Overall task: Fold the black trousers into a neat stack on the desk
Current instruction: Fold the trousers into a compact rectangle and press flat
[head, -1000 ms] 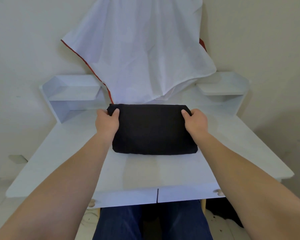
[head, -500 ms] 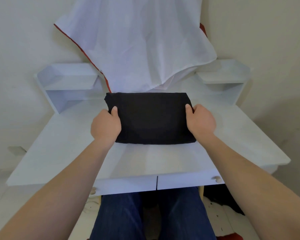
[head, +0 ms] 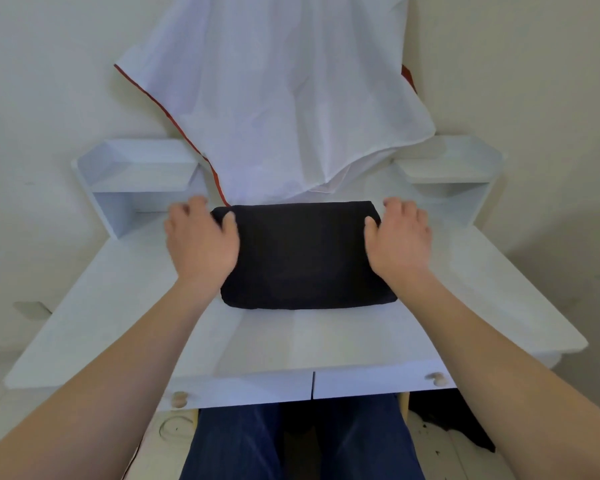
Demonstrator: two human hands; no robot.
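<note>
Black trousers (head: 303,256), folded into a compact rectangular stack, lie flat on the white desk (head: 326,341) toward its back middle, their far edge just under the hem of a white cloth (head: 281,98) that hangs down the wall and drapes onto the desk. I see my left hand (head: 201,242) at the stack's left end and my right hand (head: 400,237) at its right end, both with fingers spread and loose, grasping nothing. Each thumb lies over the top edge of the fabric near a far corner; the other fingers reach past the ends of the stack, and the blur keeps me from telling whether they touch the desk. The left hand is smeared more than the right. Small open shelves (head: 139,174) stand at the back corners, one on either side of the cloth. Two drawers with round pale knobs (head: 438,379) sit along the near front, and blue-clad knees (head: 302,445) show beneath them.
</note>
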